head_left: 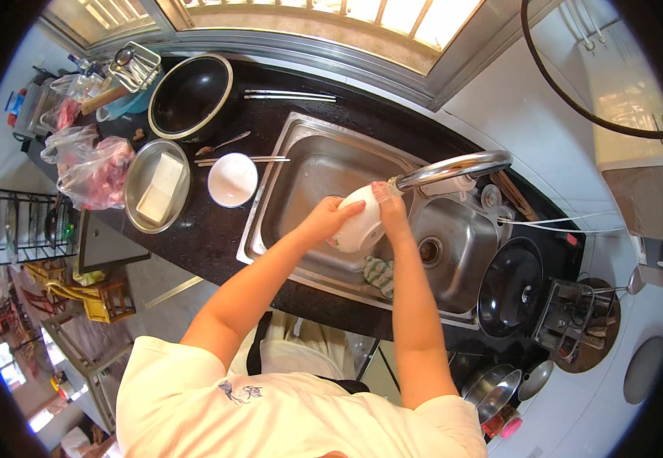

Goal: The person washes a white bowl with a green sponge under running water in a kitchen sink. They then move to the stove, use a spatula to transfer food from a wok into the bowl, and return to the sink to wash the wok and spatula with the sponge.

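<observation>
Tilted on its side over the large sink basin (293,164) is a white bowl (357,227) with a small coloured pattern. My left hand (327,220) grips it from the left, thumb on the outer wall. At its far right edge, right under the spout of the chrome faucet (453,166), my right hand (389,208) holds it too; those fingertips are partly hidden by the bowl and spout. A green-and-white cloth (379,276) lies by the near edge of the sink, beside my right forearm. Left of the sink stands another white bowl (232,180).
Chopsticks (289,95) and a spoon (225,143) lie on the black counter. A metal dish (181,200) with a white block, a black basin (191,96) and plastic bags (95,172) crowd the left. A black lid (510,288) leans right of the smaller basin (461,256).
</observation>
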### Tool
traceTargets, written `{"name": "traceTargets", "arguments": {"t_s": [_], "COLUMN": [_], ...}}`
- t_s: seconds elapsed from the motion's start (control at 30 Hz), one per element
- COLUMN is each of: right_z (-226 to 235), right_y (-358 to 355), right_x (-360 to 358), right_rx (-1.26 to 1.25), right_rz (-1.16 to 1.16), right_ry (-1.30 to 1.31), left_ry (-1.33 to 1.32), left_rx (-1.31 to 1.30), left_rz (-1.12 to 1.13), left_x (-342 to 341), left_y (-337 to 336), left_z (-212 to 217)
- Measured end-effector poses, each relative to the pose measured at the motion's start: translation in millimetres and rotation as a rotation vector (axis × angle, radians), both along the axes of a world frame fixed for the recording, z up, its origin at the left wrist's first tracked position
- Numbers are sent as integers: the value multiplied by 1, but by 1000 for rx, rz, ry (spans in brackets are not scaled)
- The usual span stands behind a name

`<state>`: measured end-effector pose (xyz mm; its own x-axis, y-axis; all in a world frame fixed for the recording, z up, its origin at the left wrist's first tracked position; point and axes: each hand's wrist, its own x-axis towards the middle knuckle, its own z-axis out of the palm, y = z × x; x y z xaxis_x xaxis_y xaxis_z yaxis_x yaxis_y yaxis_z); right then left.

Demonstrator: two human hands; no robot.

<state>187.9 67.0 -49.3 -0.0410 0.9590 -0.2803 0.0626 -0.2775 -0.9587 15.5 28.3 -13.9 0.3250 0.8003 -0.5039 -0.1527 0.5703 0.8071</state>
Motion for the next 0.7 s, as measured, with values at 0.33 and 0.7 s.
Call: {"name": "traceTargets", "arguments": {"t_s": [0.33,0.7], "right_z": [27,-1], "right_y": [-2,-19], "right_x": [-28,-10], "right_rx": [243,546], "right_rz": [-220,-51], "right_ry": [-385,-610], "left_ry": [54,-555], "left_rx": [-188,-655], "left_rz": [502,174], "left_x": [-7,-26], "left_y": [25,14], "left_z": [-76,-47]}}
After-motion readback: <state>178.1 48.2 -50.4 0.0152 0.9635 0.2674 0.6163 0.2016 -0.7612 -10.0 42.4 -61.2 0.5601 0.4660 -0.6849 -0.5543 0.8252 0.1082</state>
